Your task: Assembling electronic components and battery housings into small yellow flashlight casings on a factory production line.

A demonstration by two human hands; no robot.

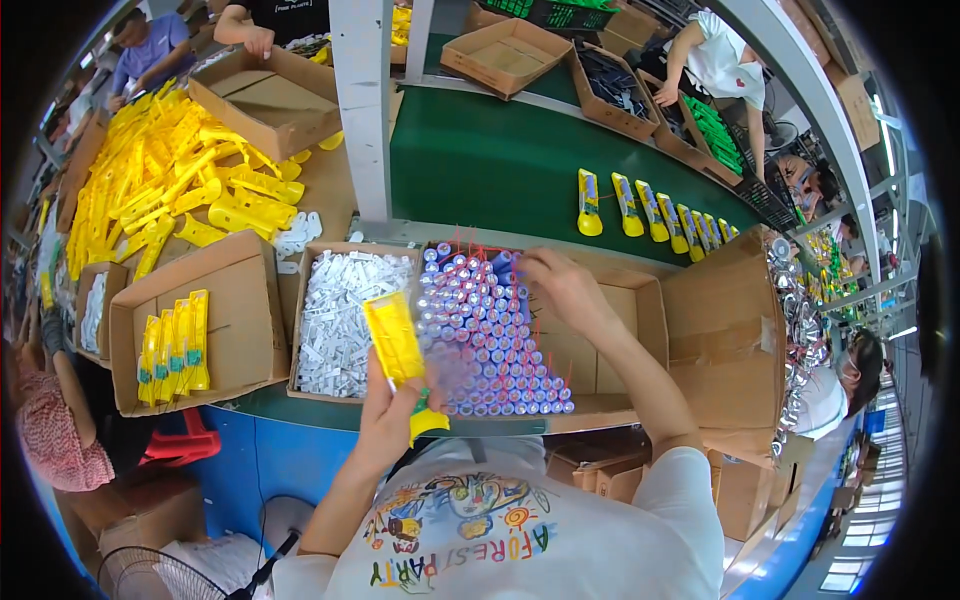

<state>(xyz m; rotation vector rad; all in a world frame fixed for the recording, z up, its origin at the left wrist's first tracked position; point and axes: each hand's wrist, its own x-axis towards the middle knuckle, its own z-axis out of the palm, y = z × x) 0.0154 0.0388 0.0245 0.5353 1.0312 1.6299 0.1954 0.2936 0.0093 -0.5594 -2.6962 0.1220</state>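
My left hand point(385, 415) is closed around a long yellow plastic housing point(394, 335), held tilted above the front of the work boxes. A bit of green shows near its lower end, partly covered by my fingers. My right hand point(560, 285) reaches to the far right of a stack of purple cylindrical battery cells point(490, 345) with thin red wires. Its fingers are bent together at the topmost cells; what they grip, if anything, is hidden. The cells lie in a cardboard box point(615, 370), ends facing me. Left of them is a box of small white plastic parts point(345, 320).
A carton point(235, 300) with several yellow assemblies stands left, before a heap of yellow housings point(170, 180). A grey post point(360, 110) rises behind the boxes. Yellow units point(650, 205) line the green conveyor point(470, 160). A tall carton point(725, 330) stands right. Other people work around.
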